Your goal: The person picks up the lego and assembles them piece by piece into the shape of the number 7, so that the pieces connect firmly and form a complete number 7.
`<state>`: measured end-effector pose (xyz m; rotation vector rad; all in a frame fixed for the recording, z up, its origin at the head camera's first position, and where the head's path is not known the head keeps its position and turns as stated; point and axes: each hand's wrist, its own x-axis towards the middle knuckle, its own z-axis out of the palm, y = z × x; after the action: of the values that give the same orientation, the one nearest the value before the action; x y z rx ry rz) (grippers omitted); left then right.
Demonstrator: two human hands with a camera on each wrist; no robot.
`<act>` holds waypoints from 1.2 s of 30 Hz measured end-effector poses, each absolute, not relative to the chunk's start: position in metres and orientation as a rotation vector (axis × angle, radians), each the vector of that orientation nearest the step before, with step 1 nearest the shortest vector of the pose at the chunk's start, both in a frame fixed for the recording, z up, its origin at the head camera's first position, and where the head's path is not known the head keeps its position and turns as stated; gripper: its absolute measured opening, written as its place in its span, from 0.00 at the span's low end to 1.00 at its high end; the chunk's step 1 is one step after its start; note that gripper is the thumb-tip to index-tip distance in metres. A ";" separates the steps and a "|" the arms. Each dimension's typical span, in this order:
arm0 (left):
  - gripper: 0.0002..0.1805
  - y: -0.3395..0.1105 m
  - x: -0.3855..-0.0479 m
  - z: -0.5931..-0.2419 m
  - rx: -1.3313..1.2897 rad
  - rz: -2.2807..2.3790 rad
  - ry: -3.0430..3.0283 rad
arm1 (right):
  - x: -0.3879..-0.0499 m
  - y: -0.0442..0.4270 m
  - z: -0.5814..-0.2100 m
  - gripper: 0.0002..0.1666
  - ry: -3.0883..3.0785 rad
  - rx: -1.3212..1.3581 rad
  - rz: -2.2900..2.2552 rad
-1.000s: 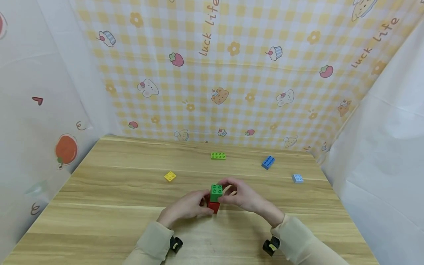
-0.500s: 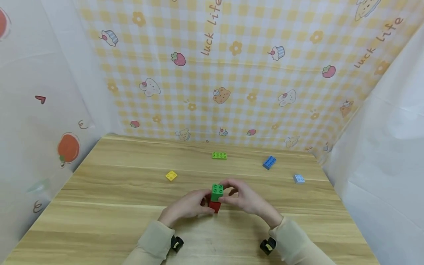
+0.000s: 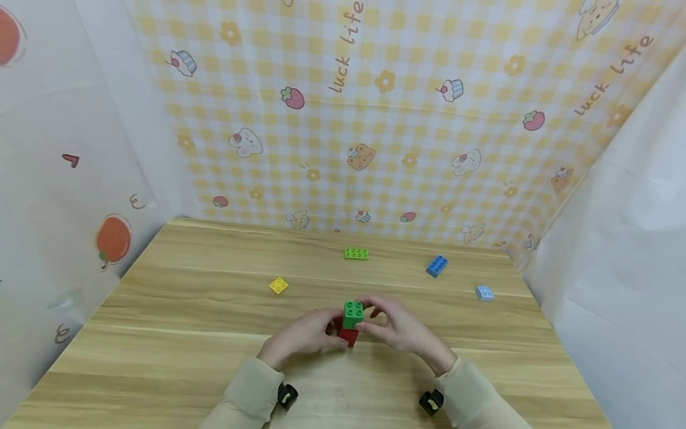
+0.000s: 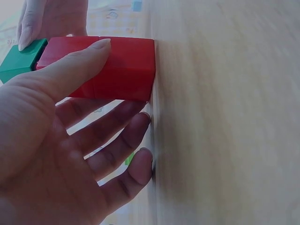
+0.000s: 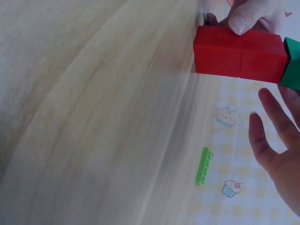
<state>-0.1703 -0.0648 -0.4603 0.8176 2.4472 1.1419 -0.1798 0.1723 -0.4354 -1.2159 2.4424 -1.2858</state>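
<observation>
Two red building bricks stand stacked on the table, with a seam between them in both wrist views. My left hand holds this red stack between thumb and fingers, the thumb lying across the seam. On top sits a green brick with studs facing up, slightly tilted against the upper red brick in the wrist views. Its sides are pinched by my right hand, from the right. In the right wrist view, the other fingers of that hand spread away from the bricks.
A yellow brick lies to the left on the wooden table. Farther back are a lime-green brick and a blue brick. A light blue brick lies at the right. A patterned cloth hangs behind the table.
The whole head view has shifted slightly. Both hands keep their holds on the red and green bricks, and the right forearm has swung slightly inward.
</observation>
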 end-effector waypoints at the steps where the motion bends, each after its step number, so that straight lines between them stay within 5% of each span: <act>1: 0.14 -0.065 -0.170 -0.460 0.818 1.142 2.447 | -0.179 0.172 -0.435 0.19 2.446 -1.225 -1.284; 23: 0.15 -0.065 -0.171 -0.464 0.813 1.165 2.426 | -0.175 0.169 -0.439 0.21 2.568 -1.441 -1.159; 36: 0.17 -0.065 -0.170 -0.463 0.818 1.173 2.420 | -0.168 0.170 -0.442 0.23 2.574 -1.316 -1.207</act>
<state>-0.1696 -0.0653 -0.4634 0.8178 2.4197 1.1733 -0.1680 0.1696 -0.4418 -1.3162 2.5745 -1.2074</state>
